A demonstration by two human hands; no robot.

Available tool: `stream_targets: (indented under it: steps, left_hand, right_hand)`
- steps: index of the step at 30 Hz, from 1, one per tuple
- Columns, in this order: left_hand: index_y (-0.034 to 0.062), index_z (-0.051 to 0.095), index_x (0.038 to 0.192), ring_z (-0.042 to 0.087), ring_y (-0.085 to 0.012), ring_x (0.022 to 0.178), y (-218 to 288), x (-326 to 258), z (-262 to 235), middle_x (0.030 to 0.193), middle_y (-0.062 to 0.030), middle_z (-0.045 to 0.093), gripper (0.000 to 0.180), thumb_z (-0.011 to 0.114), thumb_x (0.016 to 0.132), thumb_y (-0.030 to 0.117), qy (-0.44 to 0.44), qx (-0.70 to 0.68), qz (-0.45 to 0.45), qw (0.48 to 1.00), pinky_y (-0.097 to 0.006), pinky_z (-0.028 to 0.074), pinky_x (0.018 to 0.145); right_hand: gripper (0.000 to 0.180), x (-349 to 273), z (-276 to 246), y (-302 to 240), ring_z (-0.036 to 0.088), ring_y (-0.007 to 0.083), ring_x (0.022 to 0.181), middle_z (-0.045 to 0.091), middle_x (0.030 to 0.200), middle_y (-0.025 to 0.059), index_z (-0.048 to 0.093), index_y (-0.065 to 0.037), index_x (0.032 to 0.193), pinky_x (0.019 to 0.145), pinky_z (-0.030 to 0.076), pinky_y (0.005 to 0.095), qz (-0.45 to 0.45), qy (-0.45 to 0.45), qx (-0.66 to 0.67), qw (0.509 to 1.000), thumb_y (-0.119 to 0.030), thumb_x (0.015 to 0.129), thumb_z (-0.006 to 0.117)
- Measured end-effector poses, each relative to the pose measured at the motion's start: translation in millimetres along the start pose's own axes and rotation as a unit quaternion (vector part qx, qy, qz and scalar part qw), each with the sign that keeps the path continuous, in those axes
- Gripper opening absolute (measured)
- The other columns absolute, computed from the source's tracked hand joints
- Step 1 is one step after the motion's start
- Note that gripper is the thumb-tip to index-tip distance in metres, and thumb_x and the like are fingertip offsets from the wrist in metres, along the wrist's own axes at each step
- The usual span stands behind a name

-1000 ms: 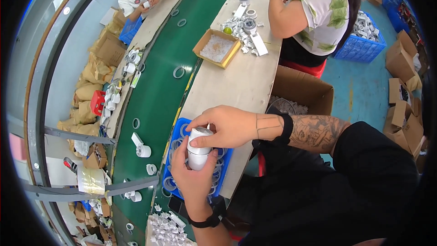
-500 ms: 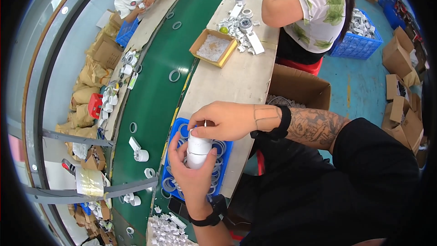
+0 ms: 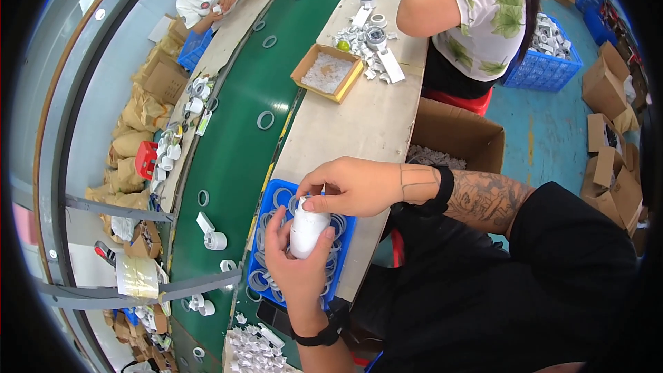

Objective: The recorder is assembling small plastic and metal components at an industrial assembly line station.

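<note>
A smooth white cylinder (image 3: 309,231) is gripped from below and from the side by my left hand (image 3: 297,273), its fingers and thumb wrapped round it. My right hand (image 3: 359,185) reaches across from the right, with its thumb and fingertips closed on the cylinder's top end. A small pointed white edge shows between those fingertips; whether it is a separate piece I cannot tell. Beneath both hands stands a blue tray (image 3: 345,252) with several grey rings (image 3: 259,280) in it, partly covered by my hands.
A green conveyor belt (image 3: 238,121) with scattered rings and white parts runs along the left. Beyond my hands are a small yellow-edged box (image 3: 350,83) of white bits and a pile of white parts (image 3: 369,41). Small white pieces (image 3: 255,352) lie nearby. Two co-workers sit farther off.
Both hands and the cylinder have shifted slightly right in the picture. A seam line visible round the cylinder before is not visible now, and the cylinder appears turned or tilted a little.
</note>
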State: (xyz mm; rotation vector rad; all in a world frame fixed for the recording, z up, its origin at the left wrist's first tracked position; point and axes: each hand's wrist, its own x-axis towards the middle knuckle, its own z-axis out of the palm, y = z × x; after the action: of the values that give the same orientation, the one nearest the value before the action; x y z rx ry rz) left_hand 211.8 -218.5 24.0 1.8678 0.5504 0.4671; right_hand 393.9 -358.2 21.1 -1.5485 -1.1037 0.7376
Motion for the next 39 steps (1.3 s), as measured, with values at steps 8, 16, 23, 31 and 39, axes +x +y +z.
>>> stream_targets:
  steps: [8, 16, 23, 31, 39]
  left_hand:
    - [-0.0031, 0.054, 0.153, 0.074, -0.0224, 0.108, 10, -2, 4, 0.121, -0.0174, 0.076, 0.085, 0.096, 0.08, 0.004, -0.005, 0.011, 0.01, 1.0, -0.035, 0.058, 0.094]
    - [-0.0038, 0.059, 0.144, 0.07, -0.0189, 0.108, 3, 6, 23, 0.121, -0.0128, 0.073, 0.075, 0.097, 0.08, 0.008, 0.047, 0.086, 0.089, 0.991, -0.034, 0.057, 0.094]
    - [-0.0023, 0.065, 0.123, 0.069, -0.0265, 0.108, -3, 23, 4, 0.116, -0.0148, 0.07, 0.057, 0.094, 0.079, 0.019, -0.014, 0.077, -0.015, 0.997, -0.04, 0.055, 0.094]
    - [0.0001, 0.066, 0.121, 0.069, -0.0244, 0.104, 15, -2, -2, 0.114, -0.0133, 0.071, 0.053, 0.093, 0.078, 0.015, -0.003, 0.182, 0.104, 0.978, -0.038, 0.054, 0.094]
    - [-0.002, 0.061, 0.128, 0.064, -0.0281, 0.119, -8, -16, -37, 0.12, -0.0159, 0.066, 0.054, 0.09, 0.085, 0.014, 0.098, 0.085, 0.093, 0.987, -0.043, 0.05, 0.106]
  right_hand:
    - [0.041, 4, -3, 6, 0.072, 0.0244, 0.106, 0.077, 0.12, 0.0171, 0.071, 0.001, 0.136, 0.094, 0.057, 0.0388, -0.031, -0.052, -0.001, 0.998, -0.033, 0.117, 0.059]
    - [0.05, 23, 29, -9, 0.077, 0.0385, 0.09, 0.078, 0.096, 0.0211, 0.076, -0.001, 0.106, 0.082, 0.06, 0.0444, 0.062, 0.101, -0.087, 0.989, -0.049, 0.109, 0.063]
    - [0.035, 33, 53, -4, 0.073, 0.0396, 0.081, 0.069, 0.092, 0.0136, 0.07, -0.006, 0.095, 0.071, 0.059, 0.0505, -0.063, 0.195, -0.199, 0.958, -0.041, 0.101, 0.07]
    - [0.034, 28, 65, -15, 0.074, 0.0404, 0.081, 0.071, 0.089, 0.014, 0.069, -0.006, 0.095, 0.071, 0.06, 0.0509, -0.019, 0.166, -0.207, 0.964, -0.039, 0.099, 0.069]
    - [0.042, 40, 103, -78, 0.072, 0.0357, 0.073, 0.065, 0.094, 0.0131, 0.067, -0.006, 0.106, 0.061, 0.058, 0.0477, -0.228, 0.147, -0.171, 0.947, -0.046, 0.096, 0.074]
